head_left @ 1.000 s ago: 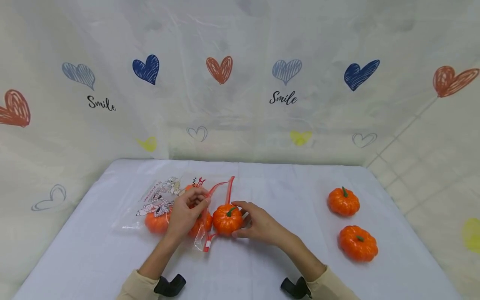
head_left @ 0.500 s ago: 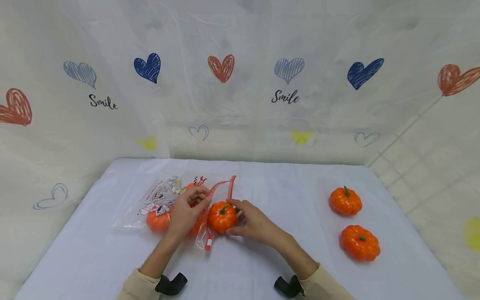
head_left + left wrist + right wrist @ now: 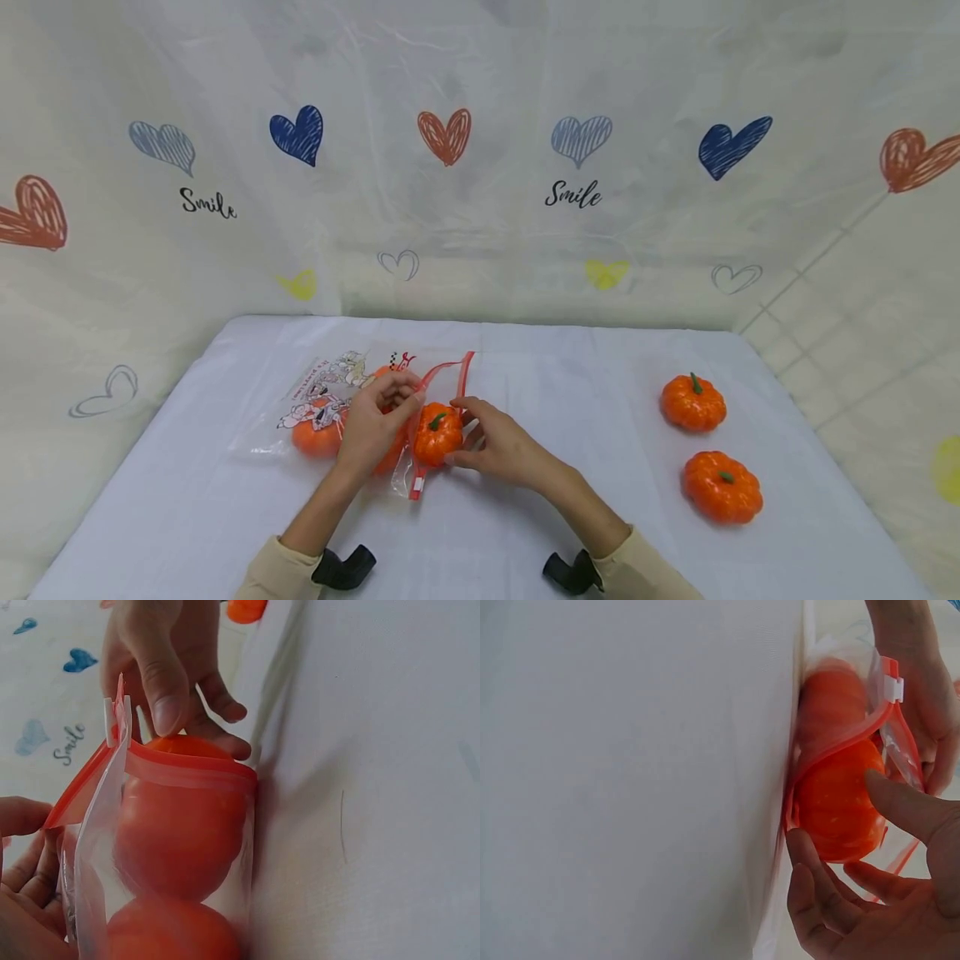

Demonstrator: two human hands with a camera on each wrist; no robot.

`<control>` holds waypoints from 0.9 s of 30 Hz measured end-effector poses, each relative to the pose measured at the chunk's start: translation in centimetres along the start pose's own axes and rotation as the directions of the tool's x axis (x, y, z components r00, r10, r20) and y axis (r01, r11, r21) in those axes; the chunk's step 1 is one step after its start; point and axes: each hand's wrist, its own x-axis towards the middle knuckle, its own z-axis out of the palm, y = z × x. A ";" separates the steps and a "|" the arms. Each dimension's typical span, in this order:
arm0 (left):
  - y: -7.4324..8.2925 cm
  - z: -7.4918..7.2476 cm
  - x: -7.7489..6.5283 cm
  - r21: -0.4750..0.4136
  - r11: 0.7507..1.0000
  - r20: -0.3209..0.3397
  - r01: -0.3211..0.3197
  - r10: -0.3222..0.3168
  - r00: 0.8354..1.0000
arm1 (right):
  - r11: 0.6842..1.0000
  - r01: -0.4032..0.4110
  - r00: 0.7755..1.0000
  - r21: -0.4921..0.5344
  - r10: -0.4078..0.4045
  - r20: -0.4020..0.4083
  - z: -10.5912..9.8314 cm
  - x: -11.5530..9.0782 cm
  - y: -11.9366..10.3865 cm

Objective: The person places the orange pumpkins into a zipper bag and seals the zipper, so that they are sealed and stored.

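Observation:
A clear plastic zipper bag [image 3: 258, 440] with a printed drawing lies on the table's left half, several small orange pumpkins inside it. My left hand [image 3: 372, 427] pinches the red-edged upper lip of its mouth and holds it up. Between thumb and fingers, my right hand [image 3: 501, 443] holds a small pumpkin [image 3: 437, 442] with a green stem, partly inside the mouth. The right wrist view has the thumb on this pumpkin [image 3: 838, 802] and fingers beside it. A white slider [image 3: 112, 722] sits at one end of the red zip. Another pumpkin [image 3: 172, 934] lies just deeper in the bag.
Two more orange pumpkins, one farther back [image 3: 693, 403] and one nearer [image 3: 722, 488], stand on the right side of the white-covered table [image 3: 570, 375]. A pale curtain [image 3: 495, 250] printed with hearts hangs behind the table.
My right hand has moved left, bringing the pumpkin from just outside the bag's mouth partly into it. The left hand keeps its pinch on the bag's edge.

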 end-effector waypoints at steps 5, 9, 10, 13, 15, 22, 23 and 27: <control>0.0 0.0 0.1 -0.002 1.000 -0.006 -0.012 0.012 1.000 | 1.000 0.007 1.000 0.026 -0.007 0.003 0.1 0.2 -0.1; 0.0 0.0 0.0 -0.001 1.000 -0.014 -0.011 0.011 1.000 | 1.000 0.023 1.000 0.016 -0.023 0.015 0.4 0.4 -0.1; 0.0 0.0 -0.1 -0.001 1.000 -0.016 -0.010 0.010 1.000 | 1.000 0.028 0.999 0.012 -0.028 0.017 0.5 0.4 -0.1; -0.1 0.0 -0.1 -0.005 1.000 -0.024 -0.012 0.012 1.000 | 0.999 0.038 0.999 -0.005 -0.038 0.016 0.6 0.5 -0.1; -0.1 0.0 -0.2 -0.010 1.000 -0.026 -0.019 0.019 0.999 | 0.999 0.050 0.999 -0.013 -0.050 0.012 0.7 0.6 -0.1; -0.2 0.0 -0.1 -0.020 0.998 -0.021 -0.056 0.056 0.998 | 0.997 0.080 0.997 -0.016 -0.080 0.000 0.8 0.6 -0.1; -0.2 0.0 -0.1 -0.022 0.998 -0.021 -0.060 0.059 0.998 | 0.996 0.083 0.997 -0.015 -0.083 0.000 0.8 0.6 -0.1; -0.2 0.1 -0.2 -0.041 0.997 -0.024 -0.069 0.068 0.997 | 0.995 0.095 0.995 -0.005 -0.095 -0.006 0.9 0.5 -0.2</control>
